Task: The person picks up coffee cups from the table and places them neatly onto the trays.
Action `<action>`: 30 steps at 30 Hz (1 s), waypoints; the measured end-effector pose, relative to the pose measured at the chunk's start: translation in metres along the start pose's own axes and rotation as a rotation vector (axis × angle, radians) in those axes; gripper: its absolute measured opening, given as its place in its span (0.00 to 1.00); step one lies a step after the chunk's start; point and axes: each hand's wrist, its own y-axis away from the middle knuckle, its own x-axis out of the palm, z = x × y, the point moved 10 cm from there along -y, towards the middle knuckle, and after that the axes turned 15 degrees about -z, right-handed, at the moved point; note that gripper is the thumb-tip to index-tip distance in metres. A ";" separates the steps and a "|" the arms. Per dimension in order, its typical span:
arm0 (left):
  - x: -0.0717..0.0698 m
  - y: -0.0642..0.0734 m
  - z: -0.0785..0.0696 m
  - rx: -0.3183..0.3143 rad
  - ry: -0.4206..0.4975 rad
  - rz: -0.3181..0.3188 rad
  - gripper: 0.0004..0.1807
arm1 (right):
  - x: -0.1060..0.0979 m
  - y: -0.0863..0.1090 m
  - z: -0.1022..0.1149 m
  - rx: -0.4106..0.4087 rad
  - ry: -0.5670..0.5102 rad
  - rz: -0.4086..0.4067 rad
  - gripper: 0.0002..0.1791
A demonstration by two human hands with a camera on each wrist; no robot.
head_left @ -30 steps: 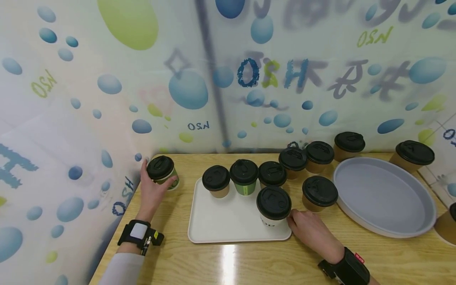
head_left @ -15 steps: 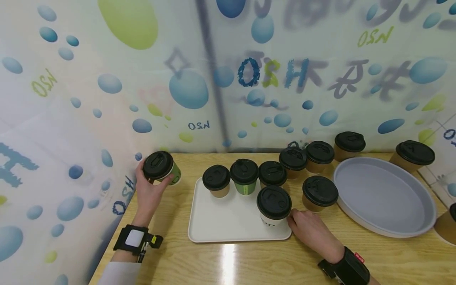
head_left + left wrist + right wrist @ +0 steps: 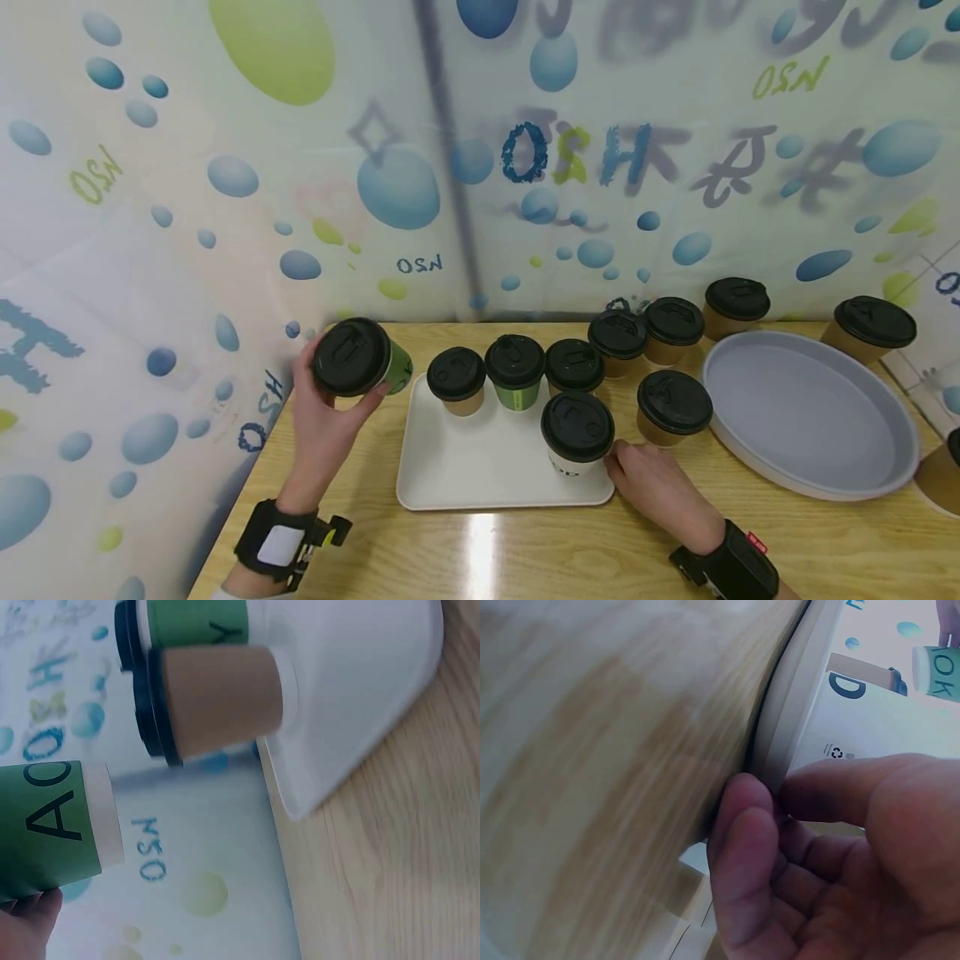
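"Where is the green cup held?"

"It is held tilted in the left hand, above the bench near its far left corner, the lidded end being tipped toward the left edge."

"How are the fingers set there?"

"They are clamped round the cup, with the thumb pressed to its near side."

"And the right hand?"

"The rim of the white tray is pinched by its thumb and fingers at the near right corner, as is shown from the right wrist."

"What is carried on that tray?"

"A white cup is stood just beside the gripped corner. Along the far edge, a brown cup is placed nearest the far left corner, with a green-sleeved cup beside it."
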 end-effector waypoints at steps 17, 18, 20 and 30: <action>0.066 0.070 -0.030 0.091 0.095 0.267 0.58 | 0.002 0.000 0.000 0.002 0.016 0.010 0.19; 0.071 0.074 -0.027 0.078 0.080 0.289 0.58 | 0.001 0.000 0.000 0.001 0.019 0.008 0.19; 0.080 0.083 -0.021 0.048 0.055 0.339 0.57 | 0.001 0.000 0.000 0.001 0.022 0.006 0.20; 0.116 0.114 0.002 -0.099 0.020 0.530 0.55 | 0.002 -0.001 0.002 -0.008 0.015 0.004 0.18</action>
